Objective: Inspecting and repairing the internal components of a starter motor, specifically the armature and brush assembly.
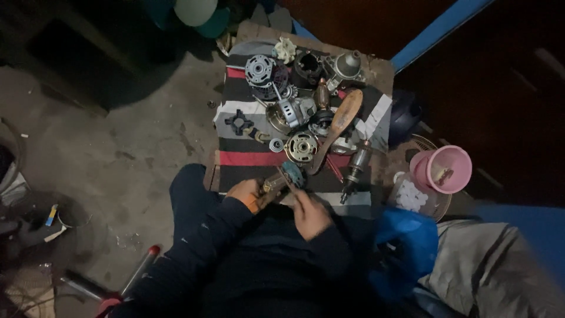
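Seated on the floor, a person's left hand (246, 191) grips a small motor part (282, 178) while right hand (310, 213) fingers pinch its end, over a striped cloth (259, 158) strewn with motor parts (300, 112).

A single view is given, taken from a camera worn on the head of the person and aimed almost straight down. The person's own lap and dark sleeves fill the lower middle of the frame, so the hands are seen from above and close by, near the centre. The striped cloth (247, 158) laid over the low worktop (376, 69) lies just beyond the hands and runs toward the top of the frame, which is the side facing away from the person. The concrete floor (118, 153) is taken in on the left, and the pink tub (448, 169) at the right. No second view is provided, so nothing is shared.
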